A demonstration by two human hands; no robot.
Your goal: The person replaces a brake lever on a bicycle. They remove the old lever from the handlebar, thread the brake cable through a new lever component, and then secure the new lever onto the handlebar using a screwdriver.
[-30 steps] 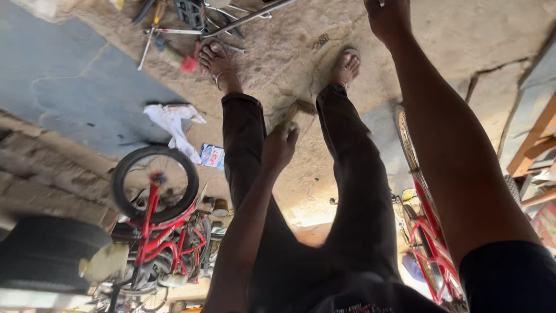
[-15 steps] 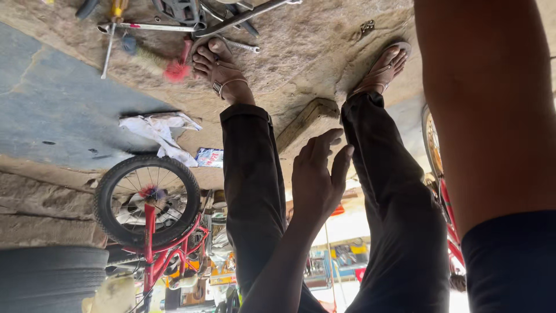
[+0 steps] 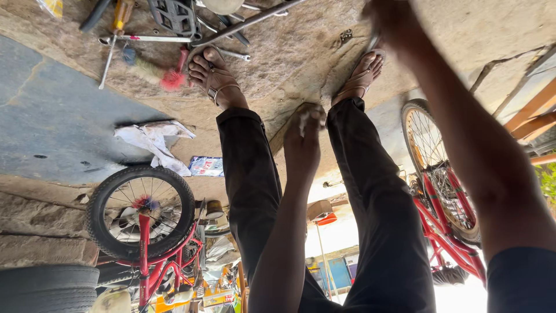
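The view is upside down, looking back between my own legs in black trousers and sandals. My left hand point(image 3: 302, 134) reaches to the rough stone ground point(image 3: 289, 64) between my feet. Its fingers are bunched against the edge of a flat stone block point(image 3: 289, 116), and a whitish patch shows at the fingertips. Whether it grips anything is unclear. My right hand point(image 3: 392, 22) is blurred at the upper right, on the ground beside my sandalled foot point(image 3: 362, 75), next to a small metal piece point(image 3: 373, 42).
Tools lie by the other foot: a screwdriver point(image 3: 120, 14), metal rods point(image 3: 249, 20), a pedal point(image 3: 174, 16) and a red-tipped brush point(image 3: 153, 74). There is crumpled paper point(image 3: 152, 139) and a small packet point(image 3: 207, 166). Red bicycles stand at the left point(image 3: 142, 214) and the right point(image 3: 440, 191), with a tyre point(image 3: 46, 290) nearby.
My left hand, spread open in the air half a second ago, has gone down to the ground with its fingers drawn together. The view has shifted and my right arm has moved.
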